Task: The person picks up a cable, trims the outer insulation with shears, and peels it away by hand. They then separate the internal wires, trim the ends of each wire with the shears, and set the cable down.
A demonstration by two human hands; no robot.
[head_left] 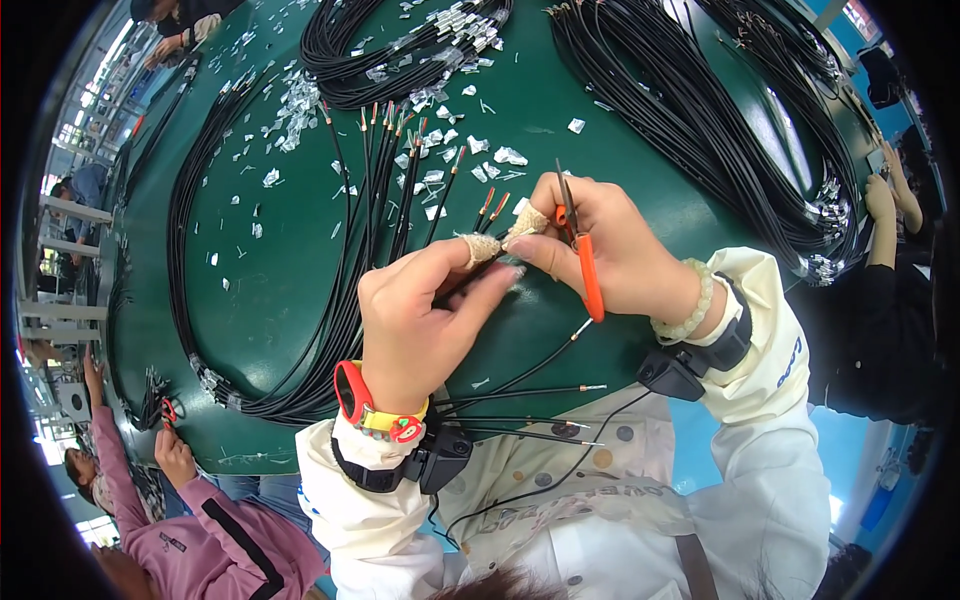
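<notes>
My left hand (412,305) is closed in a pinch on a black cable (478,268), much of it hidden by the fingers. Facing it, my right hand (625,250) pinches at the same spot, thumb and wrapped fingertip almost touching the left fingers. Small scissors (589,270) with orange handles hang in the right hand, blades pointing away from me. Beige tape covers a fingertip on each hand. Beneath and beyond my left hand runs a bundle of black cables (375,210), several ending in red and copper-coloured tips. More cable ends (560,388) with bare tips lie near my body.
Coiled black cables (335,75) lie at the far side of the green table (280,215), and a thick bundle (680,110) at right. White scraps (298,105) are scattered across it. A person in pink (220,530) holds red-handled scissors at lower left; other people work around the table.
</notes>
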